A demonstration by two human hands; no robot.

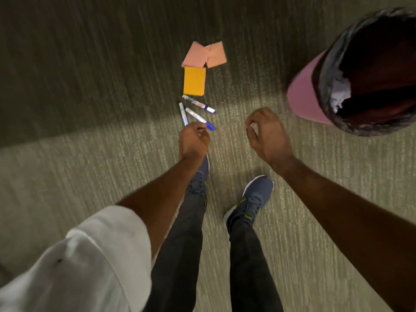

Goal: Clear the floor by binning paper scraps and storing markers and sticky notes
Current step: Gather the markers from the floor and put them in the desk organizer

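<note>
Three white markers lie on the carpet: one with a blue cap point(199, 105), a second blue-capped one point(200, 118), and a third point(183, 113). Beyond them lie an orange sticky-note pad point(194, 81) and two pink sticky-note pads point(194, 55) point(216, 54). My left hand point(194, 140) is down at the markers' near ends, fingertips pinched at the second blue-capped marker. My right hand point(266, 135) hangs curled to the right, between the markers and the bin; a pale patch shows inside its fingers, and I cannot tell whether it is paper.
A pink bin point(304, 95) with a black liner stands at the right, tilted in view, with pale scraps inside. My two blue shoes point(256, 194) stand on the carpet just behind the hands. A shadow band crosses the floor to the left.
</note>
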